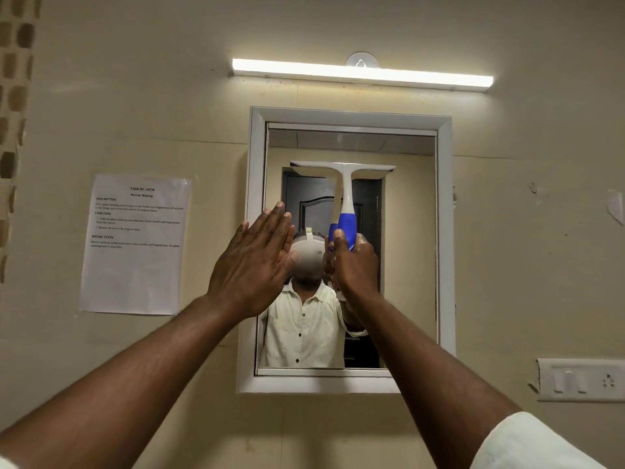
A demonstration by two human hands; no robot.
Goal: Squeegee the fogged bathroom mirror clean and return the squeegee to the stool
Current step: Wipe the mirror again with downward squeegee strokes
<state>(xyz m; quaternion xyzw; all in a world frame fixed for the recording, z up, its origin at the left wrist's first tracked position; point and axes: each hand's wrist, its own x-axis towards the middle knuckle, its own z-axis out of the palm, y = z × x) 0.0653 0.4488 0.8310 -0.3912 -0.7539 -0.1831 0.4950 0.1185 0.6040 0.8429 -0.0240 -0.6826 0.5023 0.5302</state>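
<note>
Right hand [353,262] grips squeegee [345,191], hiding its lower handle; left hand [253,262] flat, covering mirror [406,248] edge.

On the beige wall hang one white-framed rectangular mirror [411,252], one lit white tube light [362,73], one printed white paper sheet [135,245] and one white switch plate [581,380]. One white-and-blue plastic squeegee [345,198] and two bare hands, left [252,262] and right [355,265], are raised.
</note>
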